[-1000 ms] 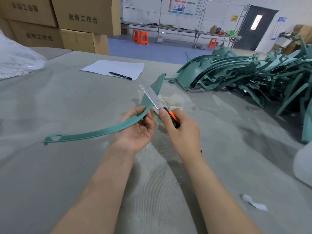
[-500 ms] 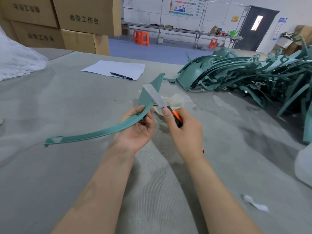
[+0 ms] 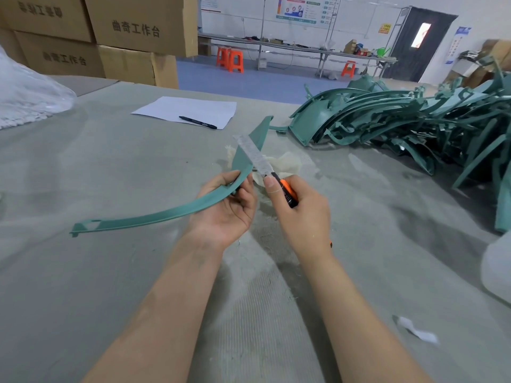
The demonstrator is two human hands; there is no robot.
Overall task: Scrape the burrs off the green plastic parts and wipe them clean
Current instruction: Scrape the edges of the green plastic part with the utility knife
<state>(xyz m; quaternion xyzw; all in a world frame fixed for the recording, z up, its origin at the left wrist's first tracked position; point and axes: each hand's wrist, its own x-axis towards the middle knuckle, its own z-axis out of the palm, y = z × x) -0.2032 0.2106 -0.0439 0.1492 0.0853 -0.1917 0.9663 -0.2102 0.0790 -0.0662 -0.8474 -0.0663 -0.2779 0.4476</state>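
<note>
We see a wide grey table (image 3: 83,272) that fills most of the view. At the far left stand stacked cardboard boxes (image 3: 110,37) with printed characters, and beside them, at the left edge, lies a clear plastic bag (image 3: 25,98) with white content. At the far right of the table lies a big heap of green plastic parts (image 3: 414,123), tangled one over another.

Near the middle we hold one long curved green part (image 3: 154,218) above the table. Its thin end with a small triangular opening points to the left, and its wider end rises toward the far side. Our left hand (image 3: 224,208) holds this part near its middle; the grip is closed around it, with the thumb on the upper edge and the fingers curled under it. Our right hand (image 3: 301,214) grips an orange and black utility knife (image 3: 287,193); the grip is closed on the handle and the forefinger lies along the top. The long blade (image 3: 253,154) lies against the wide end of the part.

Just behind the hands lies a cream cloth (image 3: 287,163) on the table. Farther away lies a white sheet of paper (image 3: 190,109) with a black pen (image 3: 197,122) on it. Near the right we see a small white scrap (image 3: 414,331).
</note>
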